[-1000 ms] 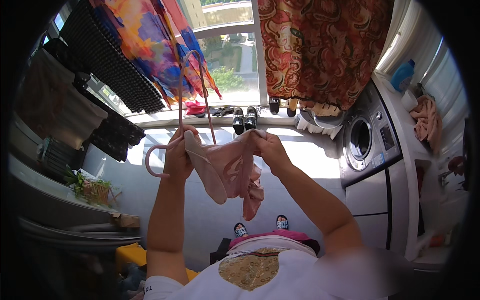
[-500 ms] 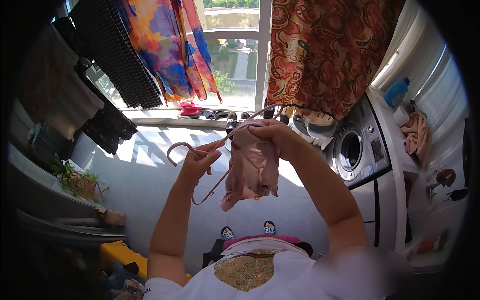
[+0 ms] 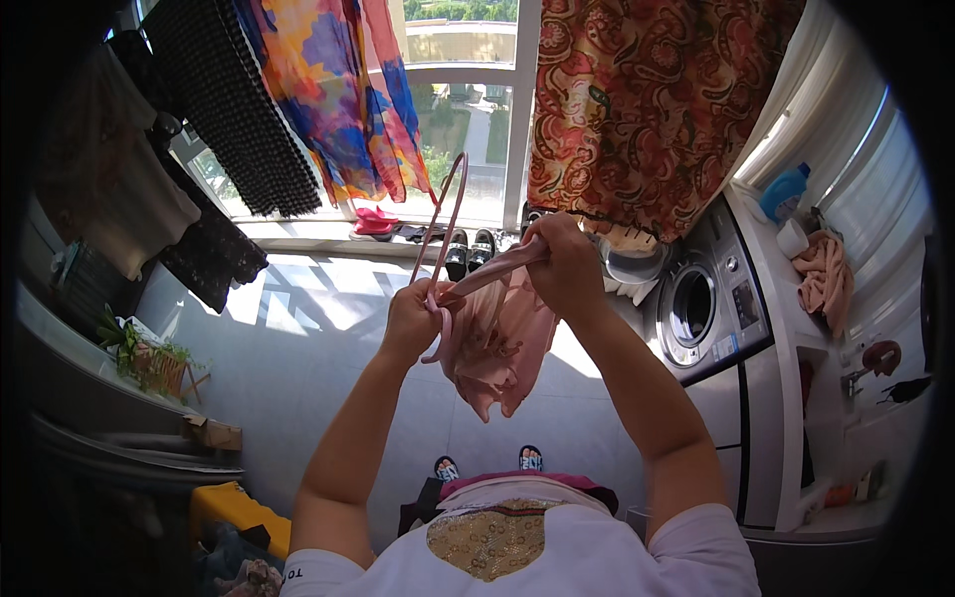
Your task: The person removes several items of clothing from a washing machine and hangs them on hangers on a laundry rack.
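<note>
My left hand (image 3: 410, 320) is closed round a pink clothes hanger (image 3: 461, 189) near its hook. The hanger is tipped up, its long loop pointing away toward the window and the hook bending down beside my fingers. A thin, light pink garment (image 3: 507, 353) hangs between my hands, its lower part loose and crumpled. My right hand (image 3: 565, 267) grips the garment's upper edge, drawing a narrow band of cloth taut toward my left hand. Whether my left fingers also pinch the cloth is hard to see.
A patterned red cloth (image 3: 647, 119), a multicoloured scarf (image 3: 333, 99) and a dark checked cloth (image 3: 234, 119) hang ahead by the window. To the right stands a washing machine (image 3: 693, 303), with a blue bottle (image 3: 786, 192) on the counter. A yellow box (image 3: 234, 512) sits low left.
The hanger has swung from lying across to pointing up and away, its hook now lower. My left hand has moved right, toward the garment, and my right hand has pulled its edge taut.
</note>
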`<state>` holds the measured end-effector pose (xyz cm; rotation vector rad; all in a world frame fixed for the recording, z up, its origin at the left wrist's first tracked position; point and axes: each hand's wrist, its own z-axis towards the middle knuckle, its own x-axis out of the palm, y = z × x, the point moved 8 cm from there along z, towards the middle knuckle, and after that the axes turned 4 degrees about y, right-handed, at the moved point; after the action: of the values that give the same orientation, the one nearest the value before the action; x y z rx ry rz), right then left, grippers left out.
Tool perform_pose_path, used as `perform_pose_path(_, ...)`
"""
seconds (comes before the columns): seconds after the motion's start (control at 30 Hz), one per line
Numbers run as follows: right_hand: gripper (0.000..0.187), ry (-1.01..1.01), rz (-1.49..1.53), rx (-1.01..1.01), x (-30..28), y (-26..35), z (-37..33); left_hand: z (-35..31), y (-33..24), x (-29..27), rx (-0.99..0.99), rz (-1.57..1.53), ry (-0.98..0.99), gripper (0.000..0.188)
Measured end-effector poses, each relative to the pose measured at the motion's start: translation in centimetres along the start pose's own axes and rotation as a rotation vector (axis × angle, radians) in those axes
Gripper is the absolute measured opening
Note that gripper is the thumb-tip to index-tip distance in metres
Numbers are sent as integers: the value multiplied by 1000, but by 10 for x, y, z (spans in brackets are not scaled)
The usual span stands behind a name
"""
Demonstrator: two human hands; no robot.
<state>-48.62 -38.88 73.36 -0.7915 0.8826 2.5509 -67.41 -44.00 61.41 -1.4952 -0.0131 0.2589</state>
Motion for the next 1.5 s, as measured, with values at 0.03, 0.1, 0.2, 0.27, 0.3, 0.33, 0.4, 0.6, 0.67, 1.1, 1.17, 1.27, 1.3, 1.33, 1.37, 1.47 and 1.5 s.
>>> perform_pose_path(0.03, 17, 28, 75, -9, -1, 5, 2, -1, 3, 3, -11, -50, 37, 13)
perform_pose_path(0.1, 18, 83, 227, -29, 1, 17, 7, -3, 6, 10, -35, -150, 111, 12)
perform_pose_path(0.2, 24, 348, 258, 57, 16, 13, 5, 0, 11, 4, 20, -147, 102, 13)
perform_pose_path(0.27, 28, 657, 318, 0, 35, 8, -3, 5, 20, -12, 34, -169, 64, 17)
perform_pose_path(0.3, 23, 880, 279, 63, 41, -1, -16, 9, 28, -20, 40, -177, 67, 21)
perform_pose_path(0.33, 19, 895, 322, 135, 42, -3, -16, 6, 25, -21, -4, -123, 56, 22)
perform_pose_path(0.4, 16, 824, 398, 269, 44, -10, -12, 2, 17, -20, -13, 5, 57, 23)
perform_pose_path(0.6, 17, 457, 637, 530, 34, -39, 4, -7, 17, -45, -42, -30, -68, 40)
perform_pose_path(0.67, 16, 397, 657, 576, 27, -53, 9, -22, 5, -60, -131, -9, -100, 39)
perform_pose_path(1.1, 19, 421, 716, 649, 20, -60, 26, -44, -8, -34, -204, 165, 168, 37)
perform_pose_path(1.17, 21, 504, 693, 632, 26, -40, 23, -26, -12, -9, -117, 114, 155, 37)
perform_pose_path(1.27, 23, 659, 651, 532, 40, -19, 11, -5, -26, 12, -29, -3, 152, 36)
perform_pose_path(1.3, 24, 710, 604, 508, 44, -11, 6, -1, -36, 14, 7, -32, 135, 35)
perform_pose_path(1.33, 23, 670, 443, 391, 42, -6, 8, 1, -45, 16, 46, -60, 124, 35)
perform_pose_path(1.37, 24, 699, 430, 335, 43, 0, 7, 4, -48, 19, 74, -65, 129, 34)
perform_pose_path(1.47, 24, 730, 358, 169, 46, 5, 7, 8, -55, 27, 157, -73, 123, 30)
perform_pose_path(1.5, 24, 738, 359, 174, 45, 4, 8, 7, -59, 28, 218, -66, 116, 30)
